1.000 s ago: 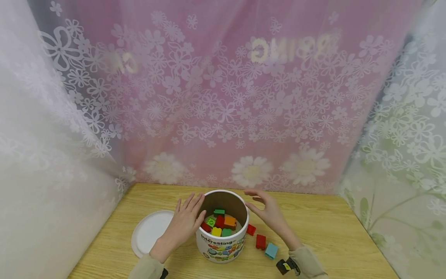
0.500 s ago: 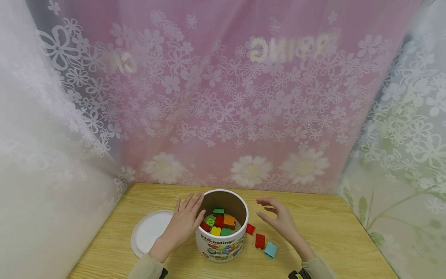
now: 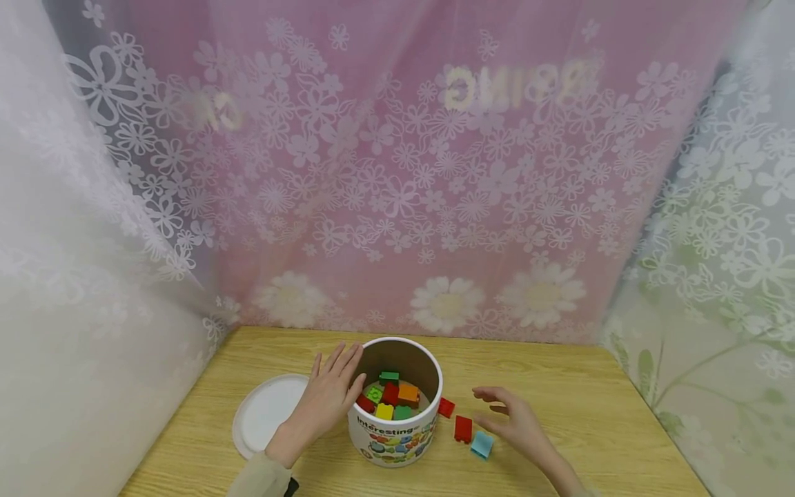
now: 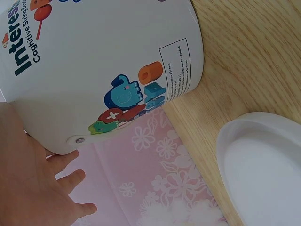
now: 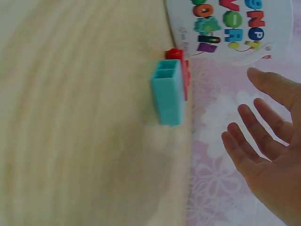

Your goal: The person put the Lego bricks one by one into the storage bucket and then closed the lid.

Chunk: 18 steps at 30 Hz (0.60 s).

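A white printed bucket stands upright with several toy bricks inside, among them an orange brick and a yellow brick. My left hand rests on the bucket's left rim, its fingers extended; the left wrist view shows the fingers spread past the rim. My right hand is in the air right of the bucket, fingers loosely bent and holding nothing. Nearest to it on the table are a light blue brick and a red brick. Another red brick lies beside the bucket.
A round white lid lies on the wooden table left of the bucket, partly behind my left forearm. A pink floral curtain hangs along the table's back edge, with pale curtains at both sides.
My right hand has left the bucket's right rim and moved right and nearer to me, toward the loose bricks' side. My left hand and the bucket have stayed put.
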Available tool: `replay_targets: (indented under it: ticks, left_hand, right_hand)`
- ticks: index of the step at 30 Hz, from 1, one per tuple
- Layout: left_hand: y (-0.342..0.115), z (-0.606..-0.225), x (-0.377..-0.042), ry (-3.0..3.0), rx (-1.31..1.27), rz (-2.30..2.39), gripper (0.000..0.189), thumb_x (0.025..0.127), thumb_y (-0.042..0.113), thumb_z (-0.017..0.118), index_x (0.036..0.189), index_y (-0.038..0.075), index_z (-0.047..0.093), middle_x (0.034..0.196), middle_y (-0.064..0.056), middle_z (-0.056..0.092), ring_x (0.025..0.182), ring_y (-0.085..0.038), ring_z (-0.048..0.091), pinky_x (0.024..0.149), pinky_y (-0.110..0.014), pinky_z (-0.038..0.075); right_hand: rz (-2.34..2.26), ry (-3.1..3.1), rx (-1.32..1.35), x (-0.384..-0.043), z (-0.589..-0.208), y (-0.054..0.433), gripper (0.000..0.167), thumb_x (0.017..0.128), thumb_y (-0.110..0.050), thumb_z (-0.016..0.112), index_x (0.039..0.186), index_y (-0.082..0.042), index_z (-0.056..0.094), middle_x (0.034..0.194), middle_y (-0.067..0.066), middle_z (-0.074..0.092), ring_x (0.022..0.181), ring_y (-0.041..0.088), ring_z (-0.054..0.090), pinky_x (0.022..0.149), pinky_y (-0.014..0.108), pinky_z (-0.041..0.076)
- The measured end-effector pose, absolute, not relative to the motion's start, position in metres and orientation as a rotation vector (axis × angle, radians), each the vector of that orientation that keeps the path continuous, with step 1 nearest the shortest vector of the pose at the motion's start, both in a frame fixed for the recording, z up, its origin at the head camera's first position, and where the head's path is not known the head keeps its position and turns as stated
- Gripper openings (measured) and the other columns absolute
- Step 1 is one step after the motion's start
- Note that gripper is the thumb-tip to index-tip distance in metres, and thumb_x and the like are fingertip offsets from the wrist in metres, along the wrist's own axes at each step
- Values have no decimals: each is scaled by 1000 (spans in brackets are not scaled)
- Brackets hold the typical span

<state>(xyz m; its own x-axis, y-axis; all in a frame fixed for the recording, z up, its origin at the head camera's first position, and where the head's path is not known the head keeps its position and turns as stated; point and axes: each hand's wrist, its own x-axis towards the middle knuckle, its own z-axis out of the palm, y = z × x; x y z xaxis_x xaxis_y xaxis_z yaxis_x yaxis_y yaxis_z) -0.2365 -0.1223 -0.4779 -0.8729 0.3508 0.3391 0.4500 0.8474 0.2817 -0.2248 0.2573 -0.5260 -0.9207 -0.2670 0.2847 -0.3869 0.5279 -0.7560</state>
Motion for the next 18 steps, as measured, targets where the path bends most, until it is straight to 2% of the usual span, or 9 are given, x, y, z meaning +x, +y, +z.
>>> replay_targets:
  ticks: [3,9,12,18]
  left_hand:
    - [-122,-478,-237,-2761,-603,-519,61,109,44,41,159,10,36,163,-7,35,153,-33,24,120,-66,11]
    - [-123,-479,-238,-2775,-599,-515,61,109,45,41,159,11,35,164,-5,34,153,-32,23,121,-65,10]
    - [-123,-478,-237,-2780,-600,-510,61,109,45,40,160,12,34,164,-5,33,153,-32,23,121,-65,10]
    - [-123,-478,-237,-2783,-600,-515,61,109,44,41,160,12,34,164,-5,33,153,-32,23,121,-65,11]
  right_hand:
    - [1337,-2684,598,-220,-532,262,48,87,-15,81,130,-3,64,122,15,68,110,42,62,90,49,56]
    - [1316,-2767,681,-212,-541,267,54,85,-18,83,130,3,62,123,20,65,106,44,62,87,50,57]
    - [1280,-2805,722,-209,-547,269,57,83,-20,84,130,4,61,122,21,64,104,41,64,85,47,58]
    - [1252,-2862,721,-209,-554,271,58,80,-21,88,126,4,63,116,15,65,98,29,66,82,32,58]
